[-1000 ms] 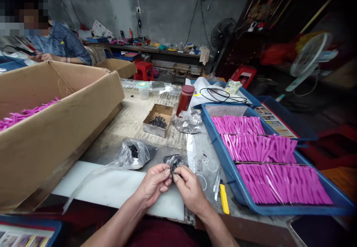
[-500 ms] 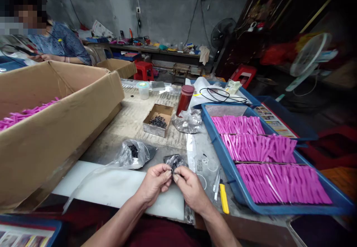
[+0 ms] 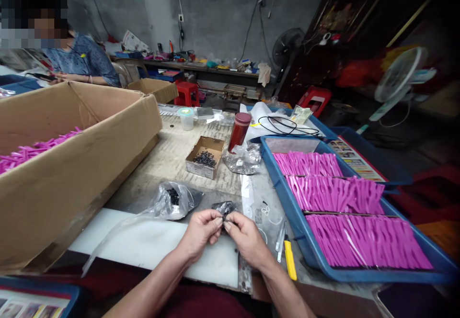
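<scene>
Dark red garment at lower edge; forearms bare; left hand, right hand bare

No writing is legible; the marks on the small cardboard box are too blurred.

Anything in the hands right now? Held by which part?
The left hand and right hand pinch a small dark item at their fingertips. What it is, and which part they grip, is hidden; a dark bag lies just beyond.
</scene>
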